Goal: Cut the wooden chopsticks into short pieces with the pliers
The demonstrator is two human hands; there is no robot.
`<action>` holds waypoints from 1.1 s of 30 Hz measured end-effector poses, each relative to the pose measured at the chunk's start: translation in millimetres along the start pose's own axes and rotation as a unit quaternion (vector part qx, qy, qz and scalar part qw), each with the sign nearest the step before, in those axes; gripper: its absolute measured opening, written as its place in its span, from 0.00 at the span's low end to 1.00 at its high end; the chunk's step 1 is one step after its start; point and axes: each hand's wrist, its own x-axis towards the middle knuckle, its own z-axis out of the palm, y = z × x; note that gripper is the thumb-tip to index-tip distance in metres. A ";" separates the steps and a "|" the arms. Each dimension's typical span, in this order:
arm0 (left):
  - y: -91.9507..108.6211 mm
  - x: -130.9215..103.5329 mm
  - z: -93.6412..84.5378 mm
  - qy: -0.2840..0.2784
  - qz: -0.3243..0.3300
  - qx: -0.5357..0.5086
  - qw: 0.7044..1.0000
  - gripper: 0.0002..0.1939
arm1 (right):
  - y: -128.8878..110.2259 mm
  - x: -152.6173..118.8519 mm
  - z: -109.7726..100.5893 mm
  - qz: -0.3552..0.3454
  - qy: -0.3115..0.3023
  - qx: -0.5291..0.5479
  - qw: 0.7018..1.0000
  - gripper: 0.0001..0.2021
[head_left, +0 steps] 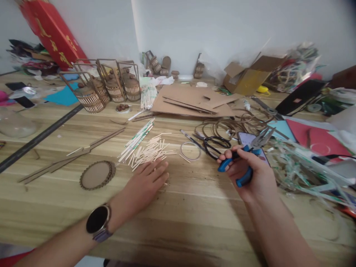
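Note:
My left hand (148, 180) lies palm down on the wooden table, its fingers spread at the near edge of a loose pile of short pale sticks (151, 151). Longer sticks with green and white wrapping (138, 139) rest just behind that pile. In my right hand (250, 172) are blue-handled pliers (245, 177), held above the table with the jaws pointing up and away. A clear ring (190, 151) and black-handled scissors (213, 145) lie between the two hands. To the left of my left hand is a round cardboard disc with a ridged rim (97, 175).
Several small woven baskets with handles (111, 87) stand at the back left. Flat cardboard (189, 100) lies at the back centre, near coiled brown strips (230, 124). An open box (247, 76) is behind. Tangled green-white strips (303, 167) cover the right side.

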 end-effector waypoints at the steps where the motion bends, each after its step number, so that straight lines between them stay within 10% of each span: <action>1: -1.2 1.6 3.6 -0.005 0.005 0.003 1.000 0.16 | 1.0 0.0 -0.2 -0.005 0.000 -0.001 1.000 0.07; 11: -20.0 -3.4 13.7 -0.017 -0.016 0.020 1.000 0.16 | 14.0 -1.4 2.1 0.051 -0.021 -0.029 0.998 0.11; 21: -57.2 15.3 -38.9 -0.171 -0.375 0.110 0.905 0.17 | 22.5 -4.5 3.6 0.066 -0.052 -0.075 0.994 0.13; 33: -79.8 37.5 -30.1 -0.192 -0.424 0.064 0.883 0.16 | 28.9 -8.2 1.9 0.080 -0.085 -0.112 0.987 0.16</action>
